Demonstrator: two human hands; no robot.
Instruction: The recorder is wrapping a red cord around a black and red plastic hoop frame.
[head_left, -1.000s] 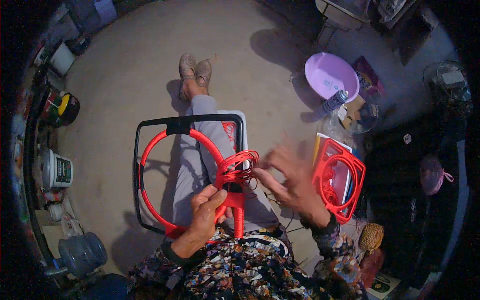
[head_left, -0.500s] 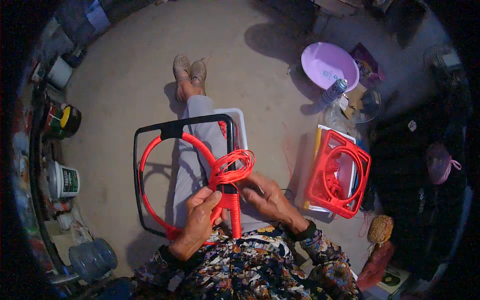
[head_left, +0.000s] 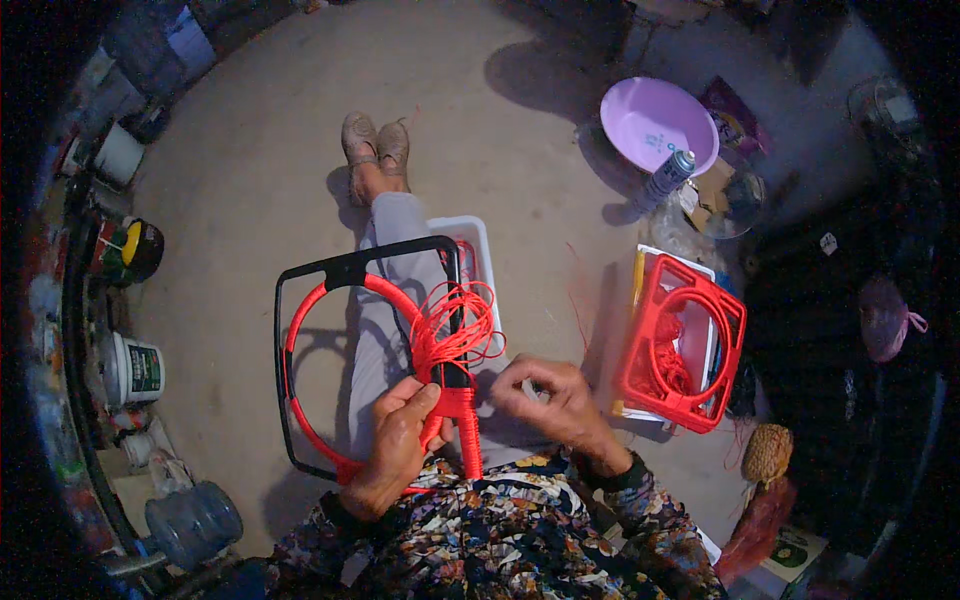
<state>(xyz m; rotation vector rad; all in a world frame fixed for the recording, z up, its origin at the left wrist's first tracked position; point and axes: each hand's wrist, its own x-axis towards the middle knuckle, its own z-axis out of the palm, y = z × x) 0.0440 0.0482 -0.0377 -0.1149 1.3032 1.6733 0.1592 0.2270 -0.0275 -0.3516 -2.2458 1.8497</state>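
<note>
Clamped around the black rectangular metal frame (head_left: 368,268) with its red-wrapped inner ring, the left hand (head_left: 397,447) steadies it across the lap, thumb beside the loose red cord loops (head_left: 455,325); the right hand (head_left: 553,403) pinches a strand just beside them, fingers curled tight.

Red Cord, Black Frame

A black rounded-square metal frame (head_left: 300,275) carries a red-wrapped inner ring (head_left: 300,310) and loose bright red cord (head_left: 455,330). Beside it lie a red wrapped frame (head_left: 690,345), a lilac plastic basin (head_left: 645,120) and a white tray (head_left: 480,250); the sleeves (head_left: 520,540) show multicoloured floral print
</note>
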